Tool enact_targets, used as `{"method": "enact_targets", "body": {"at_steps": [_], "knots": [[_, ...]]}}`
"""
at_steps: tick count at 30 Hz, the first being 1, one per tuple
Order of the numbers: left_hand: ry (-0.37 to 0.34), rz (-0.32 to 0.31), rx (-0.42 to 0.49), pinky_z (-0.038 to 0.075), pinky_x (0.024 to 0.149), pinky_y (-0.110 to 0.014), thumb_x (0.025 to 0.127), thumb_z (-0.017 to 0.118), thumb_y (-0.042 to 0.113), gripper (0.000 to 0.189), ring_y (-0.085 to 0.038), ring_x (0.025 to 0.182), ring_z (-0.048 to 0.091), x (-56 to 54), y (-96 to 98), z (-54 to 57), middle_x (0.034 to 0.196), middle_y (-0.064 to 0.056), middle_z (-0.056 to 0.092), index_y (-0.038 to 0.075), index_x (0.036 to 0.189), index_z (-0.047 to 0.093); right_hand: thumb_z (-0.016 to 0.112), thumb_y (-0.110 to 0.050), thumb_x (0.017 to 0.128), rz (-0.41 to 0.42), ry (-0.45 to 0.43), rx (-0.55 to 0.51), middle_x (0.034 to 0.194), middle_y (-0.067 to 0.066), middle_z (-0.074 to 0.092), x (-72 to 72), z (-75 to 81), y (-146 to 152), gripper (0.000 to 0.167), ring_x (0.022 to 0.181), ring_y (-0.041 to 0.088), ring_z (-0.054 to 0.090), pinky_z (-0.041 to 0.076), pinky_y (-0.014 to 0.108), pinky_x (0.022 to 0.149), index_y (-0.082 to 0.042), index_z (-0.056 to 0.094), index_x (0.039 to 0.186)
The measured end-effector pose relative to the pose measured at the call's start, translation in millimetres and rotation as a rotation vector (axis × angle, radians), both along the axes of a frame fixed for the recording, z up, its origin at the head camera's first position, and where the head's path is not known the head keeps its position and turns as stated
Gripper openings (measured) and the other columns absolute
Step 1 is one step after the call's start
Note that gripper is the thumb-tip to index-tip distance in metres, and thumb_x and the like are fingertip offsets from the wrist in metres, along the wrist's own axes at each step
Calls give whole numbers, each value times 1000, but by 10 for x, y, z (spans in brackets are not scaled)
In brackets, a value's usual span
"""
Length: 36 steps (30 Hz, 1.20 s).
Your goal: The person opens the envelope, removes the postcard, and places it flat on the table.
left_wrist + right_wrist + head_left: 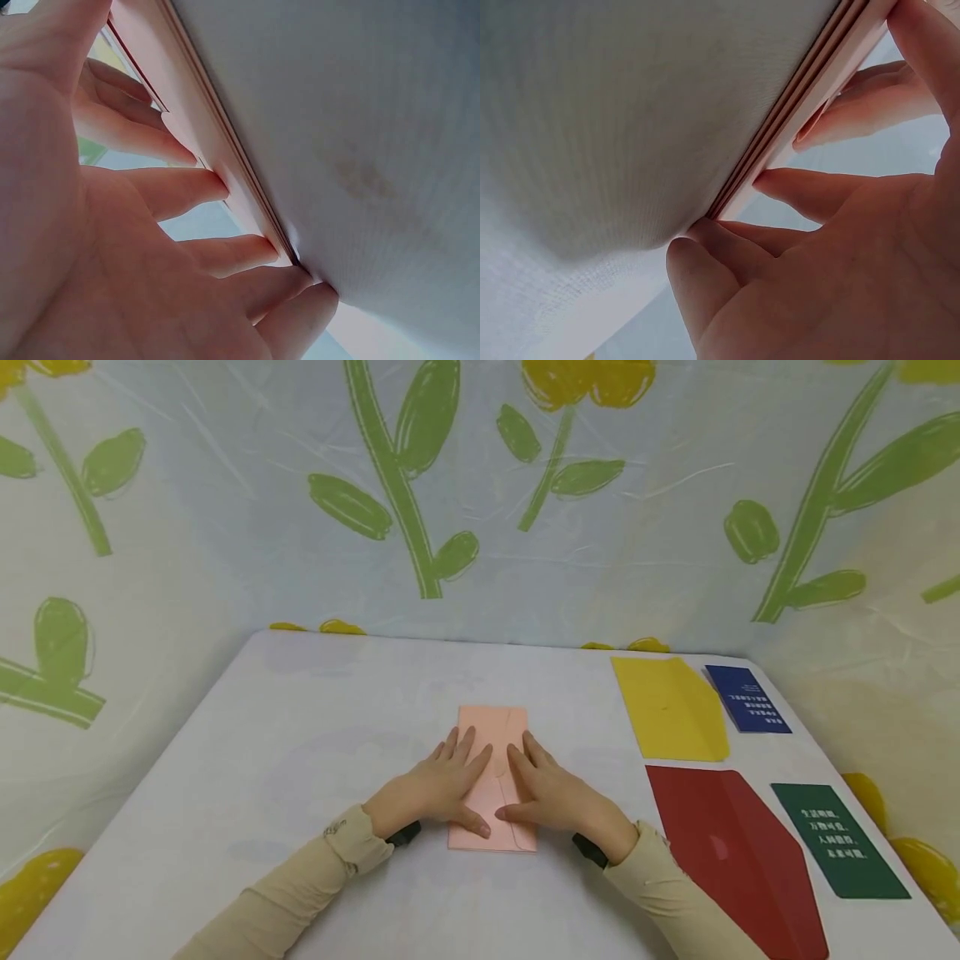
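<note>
A pink paper envelope [495,722] lies flat in the middle of the table, its flap seams facing up. My left hand [442,783] rests on its left side, fingers spread and fairly straight, thumb on the paper. On the right side my right hand [553,795] lies the same way, with its thumb pointing toward the left one. In the left wrist view, fingertips touch the edge of the pink envelope [191,75], which shows several thin layers. The right wrist view also shows stacked layers along the pink edge [810,97], with fingertips against it.
To the right lie a yellow envelope [667,710], a dark red envelope [735,860], a blue card [738,693] with white print and a green card [832,839] with white characters. A white cloth covers the table [300,718]; flower-patterned fabric [480,510] hangs behind.
</note>
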<state>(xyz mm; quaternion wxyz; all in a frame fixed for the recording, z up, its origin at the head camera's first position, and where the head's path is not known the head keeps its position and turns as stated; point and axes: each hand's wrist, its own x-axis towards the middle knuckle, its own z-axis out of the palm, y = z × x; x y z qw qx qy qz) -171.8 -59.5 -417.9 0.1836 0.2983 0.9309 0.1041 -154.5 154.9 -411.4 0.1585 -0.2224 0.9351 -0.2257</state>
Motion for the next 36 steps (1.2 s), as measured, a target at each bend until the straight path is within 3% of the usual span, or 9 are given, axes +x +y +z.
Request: {"method": "enact_targets", "body": {"at_steps": [15, 25, 31, 36], "knots": [[-6, 14, -13, 14, 119, -51, 74, 75, 66, 117, -42, 149, -4, 6, 12, 36, 164, -22, -2, 10, 159, 18, 70, -37, 92, -3, -40, 5, 162, 27, 1, -4, 14, -1, 90, 149, 39, 10, 28, 53, 113, 3, 20, 156], [8, 10, -29, 14, 119, -50, 73, 76, 66, 117, -42, 149, -3, -17, 17, 30, 163, -23, 0, 10, 159, 18, 66, -27, 90, -2, -164, -71, 163, 23, -7, -39, 150, 75, 96, 149, 40, 12, 28, 57, 112, -3, 3, 159], [5, 12, -19, 15, 119, -50, 73, 76, 66, 117, -42, 149, -3, -15, 9, 17, 164, -22, 0, 11, 159, 19, 74, -21, 89, 25, -114, -85, 163, 24, -7, -68, 290, 188, 101, 148, 43, 15, 29, 58, 111, -5, 3, 159], [0, 12, -12, 15, 119, -50, 74, 76, 65, 116, -42, 149, -3, -4, 5, 31, 163, -23, 0, 10, 159, 19, 78, -13, 84, 45, -50, -54, 164, 21, -6, -72, 359, 255, 96, 149, 43, 11, 30, 57, 111, 0, 17, 157]]}}
